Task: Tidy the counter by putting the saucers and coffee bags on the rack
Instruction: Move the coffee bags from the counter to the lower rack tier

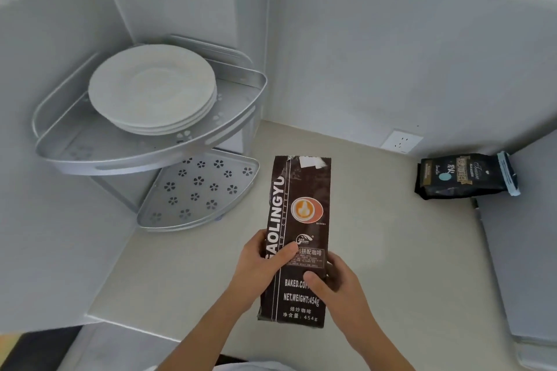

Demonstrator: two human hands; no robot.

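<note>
A tall dark brown coffee bag (301, 207) is held upright over the counter, right of the rack. My left hand (259, 265) grips its left side and my right hand (337, 289) grips its lower right side. A two-tier silver corner rack (144, 156) stands in the left corner. A stack of white saucers (152, 88) rests on its top tier. Its perforated lower tier (199, 189) holds nothing. A second coffee bag (465, 174), black, lies on its side at the far right of the counter.
The beige counter (391, 235) runs between grey walls. A wall socket (402, 141) sits low on the back wall. A grey panel (524, 250) borders the counter on the right, close to the black bag.
</note>
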